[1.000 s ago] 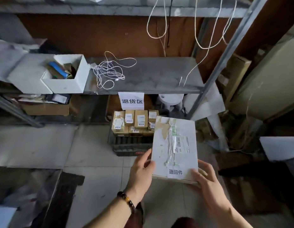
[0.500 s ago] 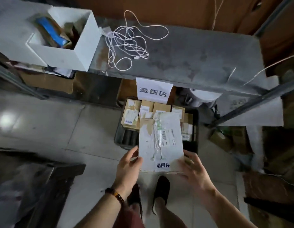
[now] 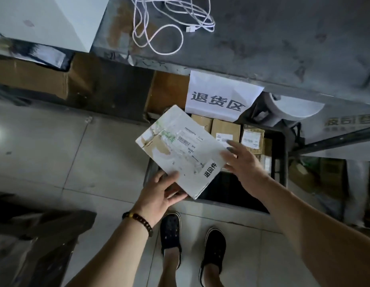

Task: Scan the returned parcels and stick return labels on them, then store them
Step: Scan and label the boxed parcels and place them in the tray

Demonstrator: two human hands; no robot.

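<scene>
While held in the air above a dark crate (image 3: 280, 162), shown tilted, 1 corner pointing away from the person: white parcel (image 3: 180, 150), torn to brown card on its upper face, bearing a barcode label (image 3: 185, 139) and, near its lower right edge, a white return label (image 3: 210, 168) printed 退回件. Gripped at its near corner by the left hand (image 3: 159, 195), thumb pressed on top, fingers curled beneath (a pinch through the parcel's thickness). Touched along its right edge by the right hand (image 3: 242, 162), fingers straight and slightly spread, pointing toward the crate's far end.

In the crate's far part, a row of small brown boxes (image 3: 225, 129) with white labels, standing close together, the leftmost partly hidden behind the parcel. Directly above those boxes, a paper sign (image 3: 217, 98) reading 退货区, hanging from the front edge of a grey shelf (image 3: 262, 38). On the shelf, a loosely coiled white cable (image 3: 165, 23) beside a white box (image 3: 55, 17). At the left wrist, a bead bracelet (image 3: 138, 220). Below, 2 dark shoes (image 3: 170, 230) on pale floor tiles (image 3: 76, 152), just before the crate.
</scene>
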